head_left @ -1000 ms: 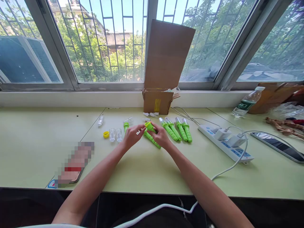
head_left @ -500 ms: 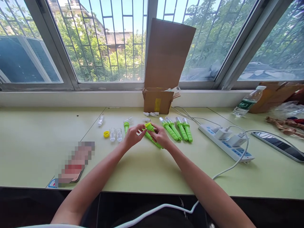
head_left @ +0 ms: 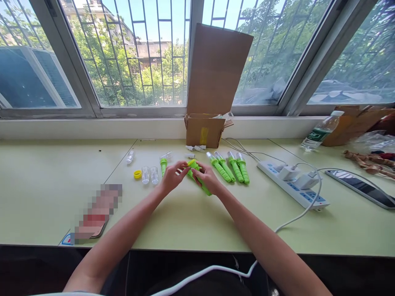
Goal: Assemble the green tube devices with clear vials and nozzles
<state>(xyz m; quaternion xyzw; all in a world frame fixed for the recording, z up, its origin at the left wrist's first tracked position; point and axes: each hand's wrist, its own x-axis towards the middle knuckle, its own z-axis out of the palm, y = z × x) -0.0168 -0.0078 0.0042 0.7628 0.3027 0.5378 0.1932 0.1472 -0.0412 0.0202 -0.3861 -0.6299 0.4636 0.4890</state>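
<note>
Right hand [head_left: 207, 177]: fingers curled around a green handle [head_left: 194, 165], covering its middle; whether the green length below the palm belongs to it cannot be told.
Left hand [head_left: 173, 176]: thumb and fingertips drawn close by the handle's yellow rim; contact is too small to make out.
Green handle: between both hands, above the middle of the table [head_left: 191, 226].
Second green handle [head_left: 163, 165]: lower end hidden behind the left hand.
Box [head_left: 200, 133]: flap upright, contents mostly hidden.
Phone [head_left: 95, 220]: screen lost under blocky blur.
Table edge: crosses beneath both forearms, with bare tabletop between them.
Power strip [head_left: 291, 187]: bounds the right side.
</note>
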